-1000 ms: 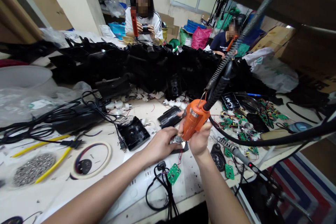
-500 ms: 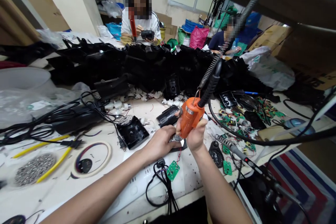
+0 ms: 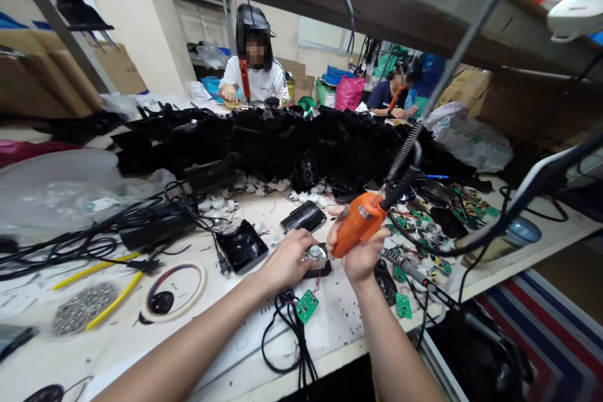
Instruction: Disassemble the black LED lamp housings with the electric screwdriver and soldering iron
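My right hand [image 3: 362, 259] is wrapped round an orange electric screwdriver [image 3: 358, 224], which hangs from a coiled spring [image 3: 407, 144] and tilts with its lower end to the left. Beside it, my left hand [image 3: 293, 256] grips a small black plastic housing [image 3: 324, 270] on the table; a round silver part [image 3: 315, 252] sits at its top by my fingertips. Red wires run from there down to a green circuit board [image 3: 308, 306]. A coiled black cable [image 3: 288, 333] lies just below. Behind my left hand rests a black shell [image 3: 304, 218]. The screwdriver's tip is hidden.
To the left lie an open black case [image 3: 241, 246], a tape roll [image 3: 200, 282], a pile of screws [image 3: 85, 308] and yellow tubing [image 3: 115, 301]. Rightward are a soldering iron [image 3: 424, 279] and scattered circuit boards [image 3: 414, 235]. Black parts [image 3: 264, 138] heap across the back; two people sit beyond.
My right hand has drawn the screwdriver slightly right and away from the housing, tilting it more. The silver part now shows more clearly. My left hand stays on the housing; the view has shifted upward.
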